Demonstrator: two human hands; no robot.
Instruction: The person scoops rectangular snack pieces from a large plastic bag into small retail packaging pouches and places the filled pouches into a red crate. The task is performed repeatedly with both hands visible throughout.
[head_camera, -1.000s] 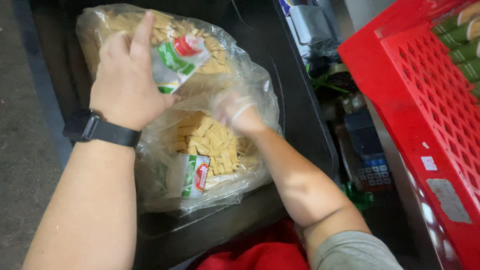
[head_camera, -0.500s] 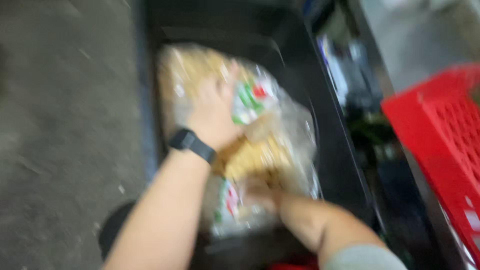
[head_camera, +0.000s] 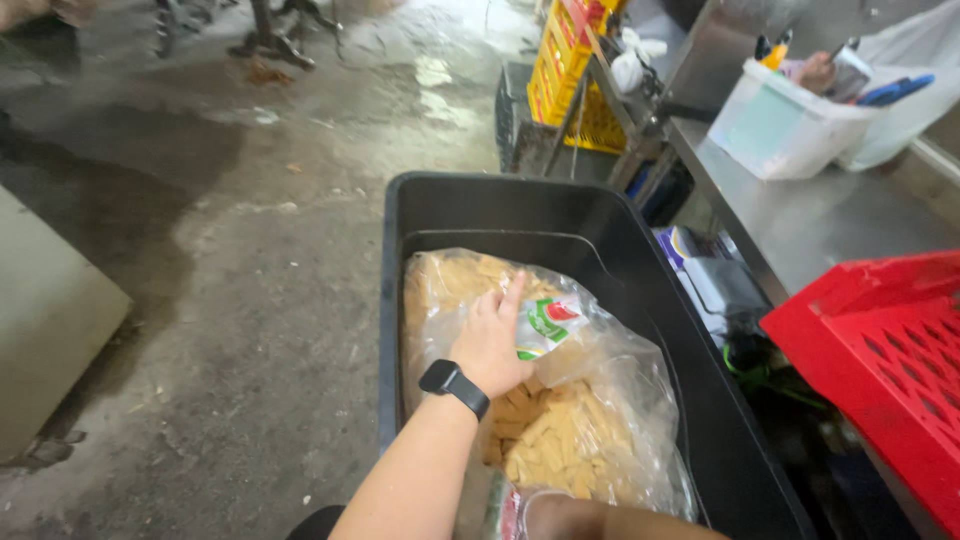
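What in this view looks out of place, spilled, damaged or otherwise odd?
Little stands out. The clear bags of pale yellow pieces sit unspilled inside the black bin, with the left hand resting on top. The concrete floor is blotchy, with wet-looking patches and scattered bits of debris.

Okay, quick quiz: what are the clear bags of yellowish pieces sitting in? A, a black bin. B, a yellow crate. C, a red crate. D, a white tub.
A: the bags lie inside the black bin on the floor, with the left hand resting on the top one; the red crate stands off to the right.
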